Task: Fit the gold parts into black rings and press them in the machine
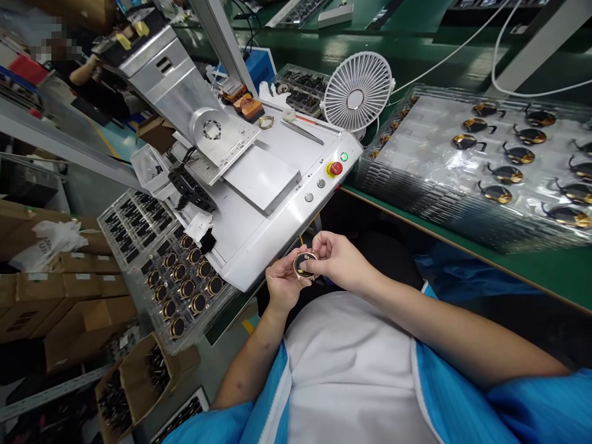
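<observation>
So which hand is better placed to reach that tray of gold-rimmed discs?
Probably the left hand: it is nearer the clear plastic tray of gold-rimmed black discs than the right hand, though both touch the round black part.

Desk [546, 262]: green top, bare strip visible along the right front edge, small green corner showing at the left. White machine [272, 237] sits on it mid-view, set at an angle. Right of that: tall stack of clear trays [425, 200], top layer carrying round gold-black parts with dark tails. White fan [355, 98] stands between machine and stack. Left end: clear tray [203, 317] of gold-ringed black discs, beside the machine; second tray [126, 264] of black parts next to it, support underneath hidden. Green surface shows behind too, white box [335, 16] on it; can't tell if same desk.
</observation>
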The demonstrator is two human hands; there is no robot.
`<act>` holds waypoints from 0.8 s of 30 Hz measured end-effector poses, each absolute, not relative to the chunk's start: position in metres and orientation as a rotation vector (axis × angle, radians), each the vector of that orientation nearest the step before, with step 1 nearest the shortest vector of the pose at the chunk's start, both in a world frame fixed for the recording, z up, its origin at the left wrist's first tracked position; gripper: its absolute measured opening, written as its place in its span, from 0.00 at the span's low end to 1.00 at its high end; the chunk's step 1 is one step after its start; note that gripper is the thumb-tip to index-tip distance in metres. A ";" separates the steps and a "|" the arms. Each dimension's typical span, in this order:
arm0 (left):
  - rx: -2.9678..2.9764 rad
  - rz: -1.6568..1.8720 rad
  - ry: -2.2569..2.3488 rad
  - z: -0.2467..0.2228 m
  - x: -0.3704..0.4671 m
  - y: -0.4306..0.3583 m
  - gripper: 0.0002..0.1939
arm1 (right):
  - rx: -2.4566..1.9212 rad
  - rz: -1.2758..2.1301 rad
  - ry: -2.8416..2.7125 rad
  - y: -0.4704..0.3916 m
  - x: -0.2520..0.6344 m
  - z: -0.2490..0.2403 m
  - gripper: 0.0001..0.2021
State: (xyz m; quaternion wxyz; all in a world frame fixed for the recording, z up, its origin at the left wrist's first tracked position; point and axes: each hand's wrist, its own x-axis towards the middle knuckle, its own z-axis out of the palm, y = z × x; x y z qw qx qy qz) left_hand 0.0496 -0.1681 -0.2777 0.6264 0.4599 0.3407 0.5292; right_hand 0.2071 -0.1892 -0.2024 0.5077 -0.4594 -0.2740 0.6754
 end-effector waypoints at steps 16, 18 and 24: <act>1.153 1.261 0.846 -0.264 0.051 -0.175 0.27 | -1.096 1.876 -0.626 -0.181 0.213 -0.212 0.30; 1.137 1.304 0.878 -0.264 0.051 -0.174 0.27 | -1.094 1.836 -0.625 -0.178 0.209 -0.210 0.30; 1.095 1.410 0.885 -0.246 0.052 -0.163 0.23 | -1.181 1.709 -0.811 -0.131 0.220 -0.196 0.28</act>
